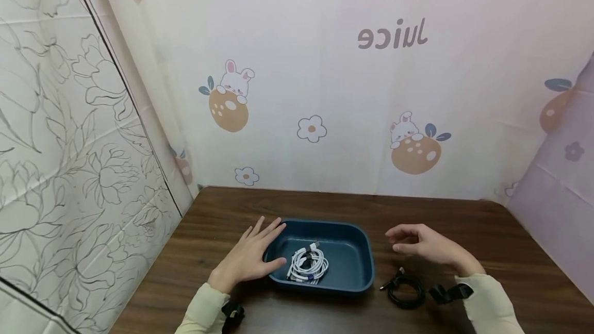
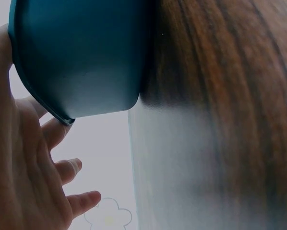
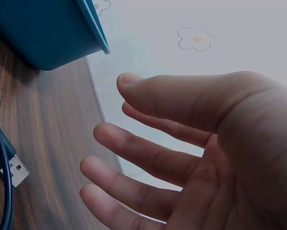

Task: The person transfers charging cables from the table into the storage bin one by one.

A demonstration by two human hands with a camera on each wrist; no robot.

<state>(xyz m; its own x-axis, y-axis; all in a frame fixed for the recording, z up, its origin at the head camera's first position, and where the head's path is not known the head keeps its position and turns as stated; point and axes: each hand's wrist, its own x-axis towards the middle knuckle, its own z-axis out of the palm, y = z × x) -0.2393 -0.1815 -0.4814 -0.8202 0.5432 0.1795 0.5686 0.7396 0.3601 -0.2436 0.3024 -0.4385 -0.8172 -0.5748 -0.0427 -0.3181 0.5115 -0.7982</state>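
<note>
A dark blue tray (image 1: pixel 345 259) stands on the wooden table, with coiled white cables (image 1: pixel 308 264) lying in its left half. My left hand (image 1: pixel 252 254) rests at the tray's left rim with its fingers spread and straight; the left wrist view shows the fingers along the tray wall (image 2: pixel 86 57). To the right of the tray, my right hand (image 1: pixel 424 244) hovers with nothing in it, fingers relaxed and slightly bent. Below that hand lies a coiled black USB cable (image 1: pixel 406 290), its metal plug (image 3: pixel 17 171) showing in the right wrist view.
The brown wooden table (image 1: pixel 223 210) ends at a pale curtain (image 1: pixel 306 66) printed with rabbits, fruit and flowers. Another curtain (image 1: pixel 69 159) with line-drawn flowers hangs along the left side. Black straps with small devices sit on both wrists.
</note>
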